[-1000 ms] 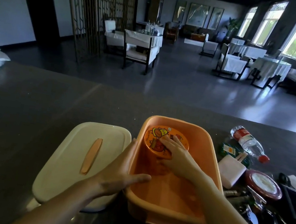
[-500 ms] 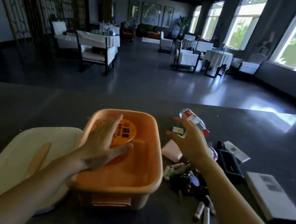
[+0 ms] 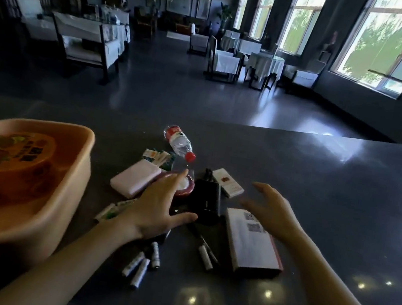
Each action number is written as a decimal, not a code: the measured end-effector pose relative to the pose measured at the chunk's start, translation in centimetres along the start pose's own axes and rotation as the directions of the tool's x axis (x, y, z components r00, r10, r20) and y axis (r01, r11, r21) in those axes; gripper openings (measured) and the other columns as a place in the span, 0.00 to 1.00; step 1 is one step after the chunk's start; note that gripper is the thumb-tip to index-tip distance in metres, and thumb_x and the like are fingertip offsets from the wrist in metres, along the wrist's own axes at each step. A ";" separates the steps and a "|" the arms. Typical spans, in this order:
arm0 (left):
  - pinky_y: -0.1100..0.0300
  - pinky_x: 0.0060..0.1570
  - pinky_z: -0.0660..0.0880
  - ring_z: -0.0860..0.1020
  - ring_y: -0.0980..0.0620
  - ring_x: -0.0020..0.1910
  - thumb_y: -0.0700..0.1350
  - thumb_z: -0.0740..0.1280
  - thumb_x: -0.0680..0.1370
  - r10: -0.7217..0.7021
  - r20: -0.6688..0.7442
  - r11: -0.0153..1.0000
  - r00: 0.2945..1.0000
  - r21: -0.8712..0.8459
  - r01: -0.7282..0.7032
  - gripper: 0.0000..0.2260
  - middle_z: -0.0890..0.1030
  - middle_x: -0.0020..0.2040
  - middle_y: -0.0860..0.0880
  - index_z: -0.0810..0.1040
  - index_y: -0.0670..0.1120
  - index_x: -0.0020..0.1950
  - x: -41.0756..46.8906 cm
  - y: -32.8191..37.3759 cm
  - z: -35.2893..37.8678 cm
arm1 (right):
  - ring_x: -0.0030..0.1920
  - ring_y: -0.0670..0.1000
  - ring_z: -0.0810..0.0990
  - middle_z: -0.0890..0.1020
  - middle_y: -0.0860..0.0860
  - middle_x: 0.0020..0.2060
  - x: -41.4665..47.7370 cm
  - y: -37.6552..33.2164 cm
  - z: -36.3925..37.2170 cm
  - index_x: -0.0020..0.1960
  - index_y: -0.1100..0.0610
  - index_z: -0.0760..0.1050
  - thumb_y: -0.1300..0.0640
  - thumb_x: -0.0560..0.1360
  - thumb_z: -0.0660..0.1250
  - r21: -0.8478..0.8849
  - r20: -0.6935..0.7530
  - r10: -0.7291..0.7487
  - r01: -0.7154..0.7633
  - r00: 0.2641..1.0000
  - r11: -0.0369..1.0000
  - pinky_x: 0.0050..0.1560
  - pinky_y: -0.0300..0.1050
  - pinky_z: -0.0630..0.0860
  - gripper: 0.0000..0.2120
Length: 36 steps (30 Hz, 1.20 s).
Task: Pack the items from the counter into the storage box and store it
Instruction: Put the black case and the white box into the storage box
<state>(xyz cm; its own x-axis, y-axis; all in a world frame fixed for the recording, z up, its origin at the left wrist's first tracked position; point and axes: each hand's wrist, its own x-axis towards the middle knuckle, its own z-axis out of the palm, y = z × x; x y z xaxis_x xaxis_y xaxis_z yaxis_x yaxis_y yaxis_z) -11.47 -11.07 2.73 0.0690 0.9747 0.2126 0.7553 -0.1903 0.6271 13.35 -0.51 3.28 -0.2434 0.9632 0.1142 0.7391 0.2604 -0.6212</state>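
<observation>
Both hands are over the clutter, nothing gripped yet. Left hand (image 3: 159,206) is spread flat, palm down, fingertips over the round red-rimmed tin (image 3: 185,186) and thumb pointing right toward the black case (image 3: 206,200); can't tell if it's touching the tin or just above it. Right hand (image 3: 272,211) is open, fingers loosely curved, hovering above the far end of the grey book-like box (image 3: 251,242), empty. Storage box (image 3: 20,189) sits at the left of the counter (image 3: 332,199), lid not in view, with one orange round container (image 3: 9,159) already inside at its far end; the near half of the box floor is free. Still on the counter: pink soap-like block (image 3: 135,180), water bottle (image 3: 179,142) lying on its side at the far edge of the pile, small white carton (image 3: 227,187), loose batteries (image 3: 143,262) nearest the person, a pen (image 3: 114,211) partly under the left wrist. My take: go flat and big first, so the grey box and black case go along the box floor, then the tin and pink block, with the bottle laid beside the orange container. Scoop the batteries last, with cupped fingers, since they'll roll on the polished surface. Take one item per hand, not a sweep; the pile is tight and a sweep could push the bottle off the far edge.
</observation>
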 end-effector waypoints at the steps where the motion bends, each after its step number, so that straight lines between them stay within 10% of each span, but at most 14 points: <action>1: 0.62 0.67 0.54 0.56 0.55 0.72 0.62 0.68 0.69 -0.020 0.024 1.000 1.000 0.007 0.020 0.43 0.57 0.75 0.50 0.48 0.52 0.75 0.3 0.2 1.4 | 0.59 0.50 0.71 0.71 0.52 0.64 0.0 1.3 0.0 0.68 0.50 0.65 0.44 0.68 0.70 -0.028 0.038 0.021 -0.020 0.999 0.999 0.51 0.38 0.68 0.32; 5: 0.61 0.68 0.51 0.50 0.55 0.74 0.60 0.70 0.69 -0.078 0.165 0.997 0.983 0.033 0.074 0.45 0.51 0.76 0.51 0.44 0.54 0.75 1.3 0.6 6.2 | 0.70 0.57 0.60 0.60 0.52 0.72 -0.3 5.2 1.4 0.72 0.45 0.56 0.37 0.65 0.70 -0.079 0.253 0.161 -0.145 0.954 0.986 0.63 0.59 0.66 0.41; 13: 0.61 0.66 0.49 0.48 0.54 0.74 0.57 0.71 0.69 -0.188 0.162 0.980 0.969 -0.037 0.196 0.46 0.49 0.77 0.51 0.43 0.53 0.75 5.7 -0.2 8.3 | 0.72 0.59 0.46 0.40 0.47 0.74 -0.3 6.6 5.2 0.74 0.45 0.43 0.24 0.55 0.64 -0.262 0.363 0.211 -0.118 0.907 0.958 0.66 0.65 0.55 0.56; 36: 0.48 0.71 0.52 0.46 0.42 0.74 0.50 0.75 0.66 -0.476 -0.006 0.878 0.879 0.055 0.476 0.54 0.44 0.76 0.40 0.34 0.52 0.73 11.0 0.6 11.1 | 0.70 0.58 0.51 0.46 0.43 0.73 4.3 7.6 -1.3 0.72 0.42 0.50 0.38 0.62 0.72 -0.040 0.132 0.142 -0.138 0.981 0.990 0.65 0.62 0.60 0.46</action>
<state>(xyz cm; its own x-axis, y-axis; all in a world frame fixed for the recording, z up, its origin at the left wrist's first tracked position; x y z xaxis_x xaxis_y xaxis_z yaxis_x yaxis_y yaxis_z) -3.05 0.89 -2.89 -0.3032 0.9469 -0.1070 0.7315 0.3032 0.6108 18.73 5.66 0.06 -0.2167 0.9731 -0.0786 0.7899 0.1275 -0.5999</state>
